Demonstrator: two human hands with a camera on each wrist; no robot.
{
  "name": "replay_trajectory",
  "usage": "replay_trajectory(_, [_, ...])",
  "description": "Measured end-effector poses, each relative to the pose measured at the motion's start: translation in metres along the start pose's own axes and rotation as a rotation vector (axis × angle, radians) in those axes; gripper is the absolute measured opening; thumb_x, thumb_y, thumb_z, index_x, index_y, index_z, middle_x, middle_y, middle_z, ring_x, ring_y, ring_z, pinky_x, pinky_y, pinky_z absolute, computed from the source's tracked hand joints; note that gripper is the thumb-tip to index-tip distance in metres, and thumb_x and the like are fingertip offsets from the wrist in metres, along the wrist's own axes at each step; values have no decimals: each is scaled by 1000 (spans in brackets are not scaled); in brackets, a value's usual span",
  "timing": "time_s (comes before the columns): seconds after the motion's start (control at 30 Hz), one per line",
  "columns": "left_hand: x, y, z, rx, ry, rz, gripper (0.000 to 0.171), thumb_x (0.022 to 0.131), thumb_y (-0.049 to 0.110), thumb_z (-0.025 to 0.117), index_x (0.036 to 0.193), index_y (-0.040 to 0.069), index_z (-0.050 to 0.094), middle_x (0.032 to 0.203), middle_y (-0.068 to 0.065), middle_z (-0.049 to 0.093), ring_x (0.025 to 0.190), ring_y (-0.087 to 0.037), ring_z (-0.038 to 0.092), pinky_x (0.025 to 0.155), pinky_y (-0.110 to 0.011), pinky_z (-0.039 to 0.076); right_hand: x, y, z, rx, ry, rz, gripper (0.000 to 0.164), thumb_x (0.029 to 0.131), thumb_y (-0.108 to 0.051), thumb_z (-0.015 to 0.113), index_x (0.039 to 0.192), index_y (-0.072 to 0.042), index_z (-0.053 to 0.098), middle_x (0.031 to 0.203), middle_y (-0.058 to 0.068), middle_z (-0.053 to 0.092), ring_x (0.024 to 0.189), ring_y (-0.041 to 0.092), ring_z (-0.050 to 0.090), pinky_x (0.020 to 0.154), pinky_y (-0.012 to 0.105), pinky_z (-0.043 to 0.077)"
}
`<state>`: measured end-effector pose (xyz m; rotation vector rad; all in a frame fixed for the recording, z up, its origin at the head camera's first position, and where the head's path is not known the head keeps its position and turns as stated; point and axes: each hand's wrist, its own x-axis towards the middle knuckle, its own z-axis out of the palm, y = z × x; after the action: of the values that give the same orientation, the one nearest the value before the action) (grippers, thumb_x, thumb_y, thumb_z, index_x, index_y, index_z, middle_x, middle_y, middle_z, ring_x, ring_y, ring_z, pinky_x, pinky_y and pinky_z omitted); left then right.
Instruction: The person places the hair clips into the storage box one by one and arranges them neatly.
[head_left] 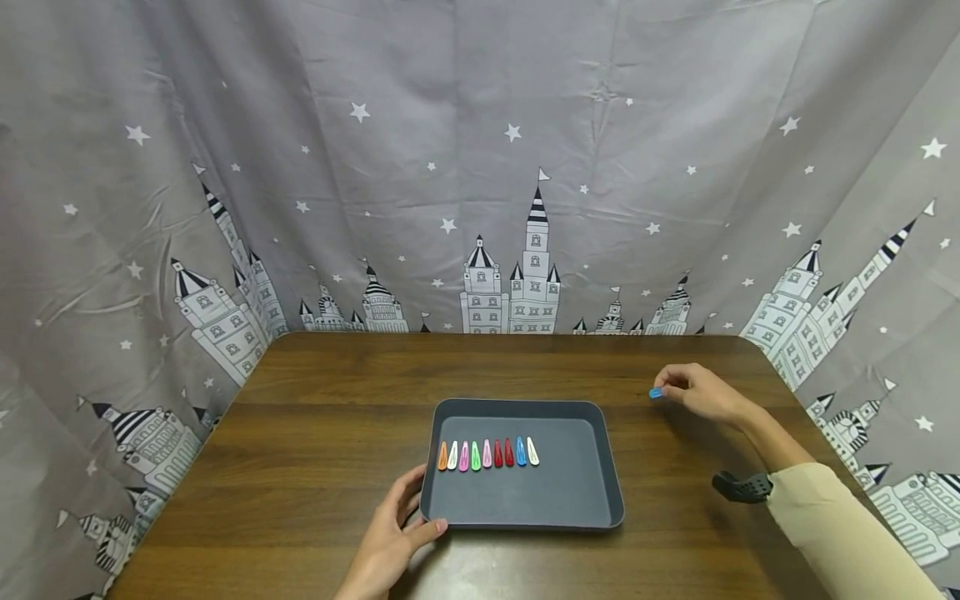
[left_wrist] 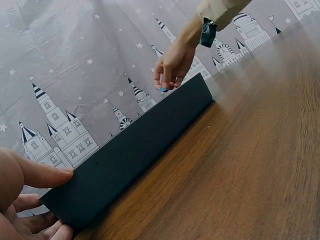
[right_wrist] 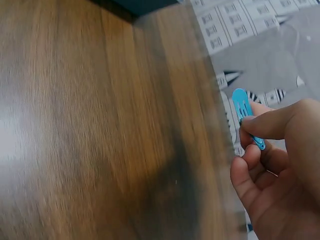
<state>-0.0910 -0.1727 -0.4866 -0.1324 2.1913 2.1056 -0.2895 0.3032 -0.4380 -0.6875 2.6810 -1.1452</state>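
A blue snap hair clip (right_wrist: pixel 242 104) is pinched between the thumb and fingers of my right hand (head_left: pixel 699 392), raised over the table to the right of the tray. My left hand (head_left: pixel 393 529) grips the near left corner of a dark grey tray (head_left: pixel 570 492), thumb on the rim and fingers along its side. Inside the tray, a row of several hair clips lies side by side: an orange clip (head_left: pixel 442 456) at the left end, then white, pink, green, pink, red, red, blue, and a white clip (head_left: pixel 532 451) at the right end.
The brown wooden table (head_left: pixel 315 433) extends around the tray on all sides. A grey curtain (head_left: pixel 450 125) printed with castles and stars hangs behind the table and along its sides. A dark band (head_left: pixel 742 487) circles the right wrist at the sleeve.
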Motion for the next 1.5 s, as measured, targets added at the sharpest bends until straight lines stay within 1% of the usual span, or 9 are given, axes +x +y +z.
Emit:
replay_trajectory(0.23, [1,-1,1,-1,2,-7,81,85,-8,77,155,-2,37,154,-30,42,143,-47,38,112,-50,42,10,-15,9,-29,-66,-49,12,101,1,61,97,-8,69,91,12,66,82,27,57,70,27,47])
replay_trajectory(0.4, [2,0,2,2,8,-16,80,85,-7,77,155,-1,38,155,-28,41,143,-47,37,114,-53,39,17,-27,17,-41,-109,-110,13,100,0,64,96,-10,72,90,10,69,81,20,56,71,27,46])
replay_trajectory(0.5, [3,0,2,6,10,-21,81,86,-7,77,155,-1,37,156,-28,40,143,-46,38,115,-54,38,22,-35,22,-37,-137,-146,12,99,-2,66,96,-11,73,90,10,70,82,19,56,71,26,46])
replay_trajectory(0.83, [3,2,2,21,34,-36,80,85,-8,77,155,-1,38,155,-29,41,142,-47,39,114,-54,39,39,-65,51,-52,-233,-236,12,100,-4,67,96,-13,74,91,5,71,77,13,54,68,26,46])
replay_trajectory(0.97, [1,2,2,18,33,-28,80,85,-9,77,154,-2,39,154,-29,42,142,-47,39,113,-53,40,43,-80,63,-79,-279,-248,12,100,-5,68,95,-14,74,88,4,70,76,11,56,66,26,48])
replay_trajectory(1.13, [1,2,2,20,32,-29,80,84,-9,77,154,-2,39,153,-30,42,142,-47,39,112,-52,42,50,-93,79,-101,-359,-267,10,99,-7,69,92,-14,72,82,-7,65,73,7,55,63,24,46])
replay_trajectory(1.27, [1,2,2,19,33,-33,81,84,-9,78,154,-1,39,153,-30,44,141,-46,41,111,-51,43,55,-95,93,-109,-414,-260,11,97,-6,71,89,-14,71,80,-11,62,70,4,52,61,22,44])
replay_trajectory(1.4, [1,2,2,16,36,-38,81,84,-9,78,154,-1,39,152,-29,44,141,-46,41,111,-52,43,59,-95,103,-119,-439,-264,11,96,-4,72,88,-12,72,79,-11,62,70,3,53,61,22,45])
replay_trajectory(1.5, [2,2,1,17,39,-41,80,84,-9,78,154,-1,40,153,-29,44,141,-46,41,111,-53,43,61,-97,109,-136,-460,-252,13,96,-4,72,87,-13,72,77,-12,62,69,2,53,61,22,45])
